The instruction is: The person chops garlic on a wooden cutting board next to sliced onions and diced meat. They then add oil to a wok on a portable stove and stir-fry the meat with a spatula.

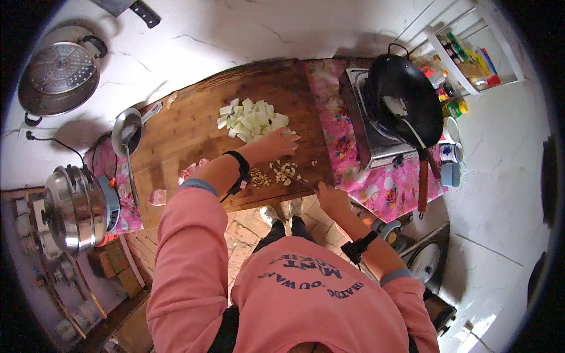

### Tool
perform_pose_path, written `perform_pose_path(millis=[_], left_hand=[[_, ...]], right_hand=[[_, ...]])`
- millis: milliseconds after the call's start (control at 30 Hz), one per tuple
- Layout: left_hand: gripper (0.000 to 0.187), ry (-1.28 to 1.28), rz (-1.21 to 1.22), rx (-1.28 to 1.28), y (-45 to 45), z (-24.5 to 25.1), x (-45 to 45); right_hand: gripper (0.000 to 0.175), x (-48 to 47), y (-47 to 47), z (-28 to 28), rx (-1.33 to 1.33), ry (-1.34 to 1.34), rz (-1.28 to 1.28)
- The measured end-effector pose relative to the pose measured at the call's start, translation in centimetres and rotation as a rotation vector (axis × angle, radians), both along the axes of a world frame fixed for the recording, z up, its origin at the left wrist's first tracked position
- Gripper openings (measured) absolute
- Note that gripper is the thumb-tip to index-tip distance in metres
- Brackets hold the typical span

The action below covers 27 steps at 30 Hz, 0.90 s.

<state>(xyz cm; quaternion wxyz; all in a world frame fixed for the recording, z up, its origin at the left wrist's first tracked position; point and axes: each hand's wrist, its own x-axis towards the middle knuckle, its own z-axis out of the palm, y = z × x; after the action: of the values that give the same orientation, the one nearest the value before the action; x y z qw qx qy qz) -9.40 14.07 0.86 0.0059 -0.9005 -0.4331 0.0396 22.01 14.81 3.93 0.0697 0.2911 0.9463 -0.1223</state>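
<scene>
On the wooden cutting board [194,119] lies a heap of pale green vegetable chunks [251,118]. My left hand [280,142] rests at the heap's lower right edge with its fingers partly spread; whether it holds a chunk cannot be told. My right hand [329,198], at the board's near right edge, is closed around the handle of a knife [304,182]. The knife's thin blade points left, beside a small pile of chopped white pieces [284,172]. Finer yellowish chopped bits [259,178] sit left of that pile. Pieces of raw meat [158,197] lie at the left, partly behind my left arm.
A black wok [404,99] with a metal spatula [412,125] stands on a gas stove [371,128] to the right. Bottles and jars [454,107] line the wall behind it. At left are a ladle [128,132], a steamer pot [73,207] and a wall-hung pan [62,70].
</scene>
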Motion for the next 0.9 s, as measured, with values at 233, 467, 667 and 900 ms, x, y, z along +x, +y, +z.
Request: perform_pose_path(millis=[233,467,667,900], left_hand=[[0.026,-0.017,0.093,0.031,0.9,-1.1,-3.0],[0.035,0.041,0.232,-0.083,0.1,1.7,-3.5],[0.036,-0.103,0.243,-0.057,-4.5,4.2,-3.8],[0.035,0.039,0.383,-0.052,-4.3,3.5,-3.5]], right_hand=[[0.018,-1.4,-1.1,1.5,-0.078,-0.030,-0.040],[0.026,-2.5,-1.3,2.6,-0.123,0.026,-0.143],[0.026,-2.2,-2.2,2.6,-0.270,-0.002,-0.406],[0.024,-3.2,-4.1,2.0,-0.275,0.048,-0.381]])
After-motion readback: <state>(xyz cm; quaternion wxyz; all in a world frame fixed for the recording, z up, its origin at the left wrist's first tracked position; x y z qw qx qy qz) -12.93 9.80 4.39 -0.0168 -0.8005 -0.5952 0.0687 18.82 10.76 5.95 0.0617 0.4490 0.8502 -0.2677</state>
